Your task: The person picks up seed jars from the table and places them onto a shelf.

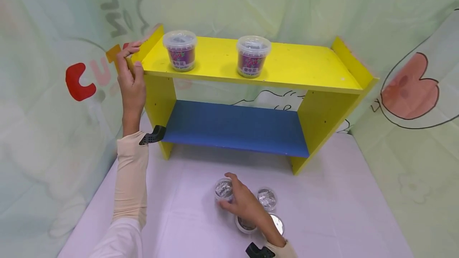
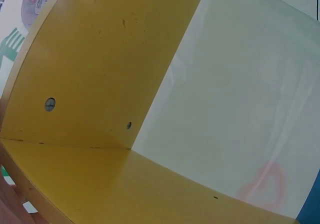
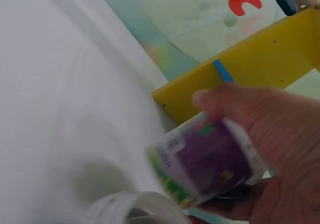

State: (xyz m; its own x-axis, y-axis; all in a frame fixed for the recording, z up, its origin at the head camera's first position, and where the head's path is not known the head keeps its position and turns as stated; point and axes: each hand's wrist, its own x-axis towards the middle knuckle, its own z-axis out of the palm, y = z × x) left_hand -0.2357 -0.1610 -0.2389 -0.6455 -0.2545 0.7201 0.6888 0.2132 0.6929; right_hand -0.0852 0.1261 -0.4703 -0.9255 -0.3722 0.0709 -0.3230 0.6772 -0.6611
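My left hand grips the upper left side panel of a yellow and blue shelf, thumb and fingers around its edge. In the left wrist view only part of that hand shows at the lower left corner. Low over the white table, my right hand holds a small clear-lidded plastic cup between thumb and fingers. The right wrist view shows its purple label, with the cup tilted. Close by my right hand and wrist are a cup, a partly hidden cup and another round container.
On the shelf's yellow top stand two lidded cups with purple labels, one at the left and one near the middle. A blue board forms the lower level. Printed cloth hangs behind and at both sides of the white-covered table.
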